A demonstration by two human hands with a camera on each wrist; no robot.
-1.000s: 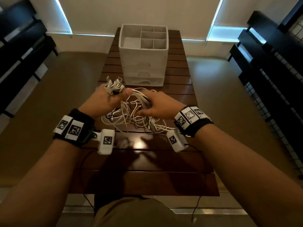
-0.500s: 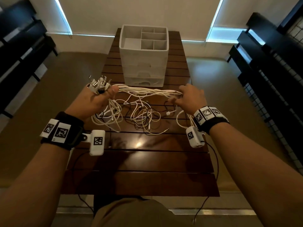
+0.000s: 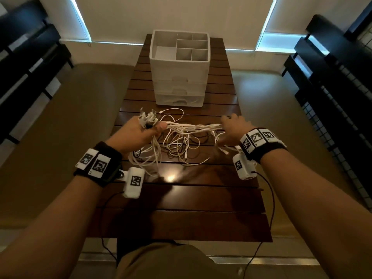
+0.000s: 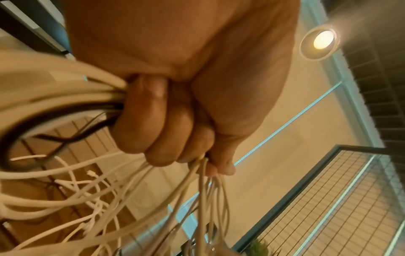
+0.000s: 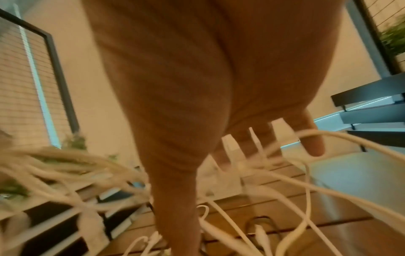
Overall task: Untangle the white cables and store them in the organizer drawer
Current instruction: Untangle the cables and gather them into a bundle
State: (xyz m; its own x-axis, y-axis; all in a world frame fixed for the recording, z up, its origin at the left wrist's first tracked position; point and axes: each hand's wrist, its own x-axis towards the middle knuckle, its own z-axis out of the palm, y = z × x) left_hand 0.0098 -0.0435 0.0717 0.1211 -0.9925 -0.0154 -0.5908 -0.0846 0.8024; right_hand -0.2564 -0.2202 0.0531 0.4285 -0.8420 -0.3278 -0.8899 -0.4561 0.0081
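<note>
My left hand (image 3: 138, 133) is a tight fist around the cables (image 3: 193, 127), fingers (image 4: 153, 124) curled over the bundle, plug ends sticking out at its 12 o'clock. A taut band of white strands runs from it toward 3 o'clock, straight to my right hand (image 3: 233, 129). That hand's fingers (image 5: 311, 143) look fairly straight, strands crossing them; too blurred, I cannot tell if it grips. Loose loops hang between both hands onto the table (image 3: 181, 208). The drawer organizer (image 3: 179, 77) stands at 12 o'clock, apart from the tangle.
</note>
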